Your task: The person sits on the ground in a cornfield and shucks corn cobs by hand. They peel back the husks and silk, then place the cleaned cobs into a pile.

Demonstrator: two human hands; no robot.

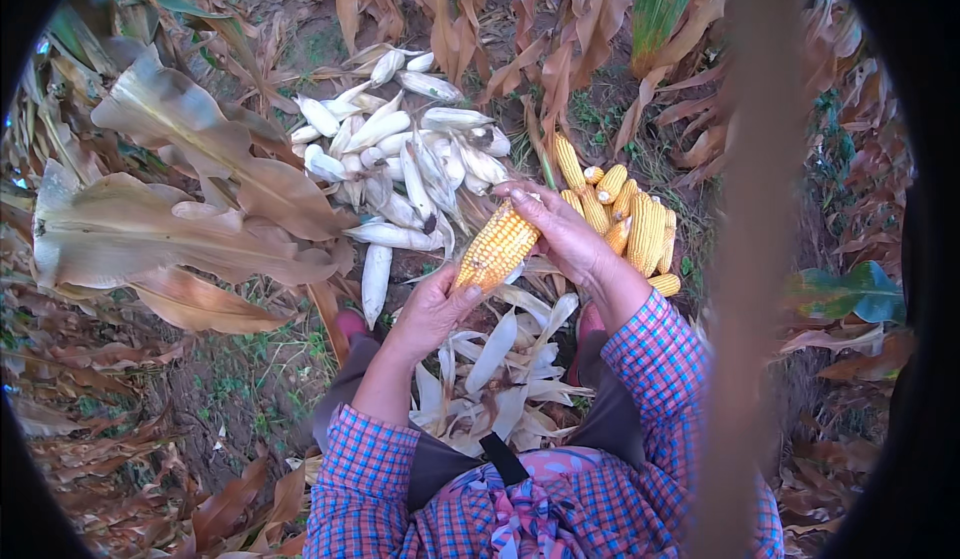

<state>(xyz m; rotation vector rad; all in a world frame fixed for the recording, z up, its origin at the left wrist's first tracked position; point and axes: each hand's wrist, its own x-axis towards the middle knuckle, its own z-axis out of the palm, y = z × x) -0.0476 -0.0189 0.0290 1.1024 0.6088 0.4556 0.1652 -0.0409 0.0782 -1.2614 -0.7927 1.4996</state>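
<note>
A bare yellow ear of corn (498, 247) is held slantwise between both hands, its kernels showing. My left hand (435, 305) grips the lower end, thumb on the kernels. Around the upper end close the fingers and thumb of my right hand (559, 227). Beyond the hands lies a heap of ears in pale husks (390, 146). To the right of my right hand rests a pile of husked yellow ears (634, 221). Stripped husks (502, 371) cover the ground between my legs. One unhusked ear (376, 281) lies apart, near my left foot.
Large dry corn leaves (202, 221) reach in from the left, close to the unhusked heap. A blurred brown stalk or leaf (757, 259) crosses the right side near the camera. More dry leaves (450, 11) hang at the far side. A pink shoe (351, 324) shows at left.
</note>
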